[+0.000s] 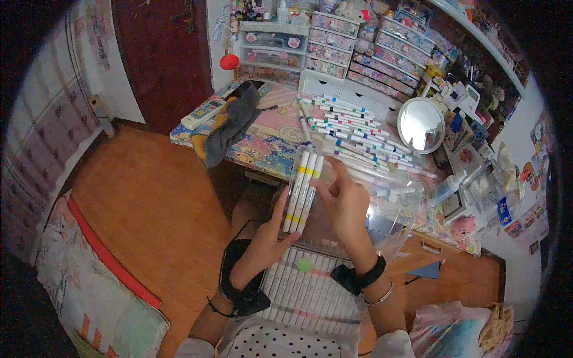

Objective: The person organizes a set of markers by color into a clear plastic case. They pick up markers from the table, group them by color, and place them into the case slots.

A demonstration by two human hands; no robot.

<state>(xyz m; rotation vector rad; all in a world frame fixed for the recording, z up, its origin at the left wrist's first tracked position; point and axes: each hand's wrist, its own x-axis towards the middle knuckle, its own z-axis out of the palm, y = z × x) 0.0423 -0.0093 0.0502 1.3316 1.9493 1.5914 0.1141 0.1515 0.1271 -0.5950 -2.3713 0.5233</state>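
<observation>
Several white markers (302, 191) with yellow bands stand side by side at the left end of a clear plastic box (391, 232). My left hand (262, 250) is closed along their left side, with its thumb near their lower ends. From the right, my right hand (346, 206) has its thumb and index finger at the rightmost marker's edge. I cannot tell whether the markers rest against the box wall or only in my fingers. Below the hands, on my lap, lies a tray of white markers (307, 289) in rows, a small green piece (304, 264) on top.
More loose markers (358, 128) with coloured ends lie across the patterned desk (277, 131). A round mirror (421, 125) and a pump bottle (447, 186) stand at the right. A grey cloth (233, 128) and a remote control (204, 114) lie at the left. Drawer units (331, 45) line the back.
</observation>
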